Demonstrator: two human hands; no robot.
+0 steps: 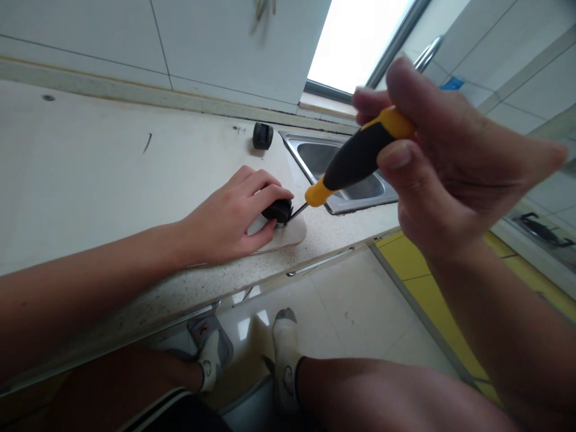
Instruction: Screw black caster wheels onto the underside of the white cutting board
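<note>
My left hand (252,207) is closed round a small black round part (278,210), pressing it against the white board near its rounded corner. In my right hand (441,144) is a screwdriver (355,159) with a black and yellow handle, gripped between thumb and fingers. The shaft slants down to the left and its tip meets the edge of the black part; the exact contact is hidden. Behind my left hand, a second black part (263,136) with a notch stands by the board's far edge.
The white board (90,180) lies along a speckled counter (333,231). A steel sink (310,157) is set in beyond it, with a tap (429,53) partly behind my right hand. Yellow cabinets (416,288) stand on the right. My feet are on the tiled floor below.
</note>
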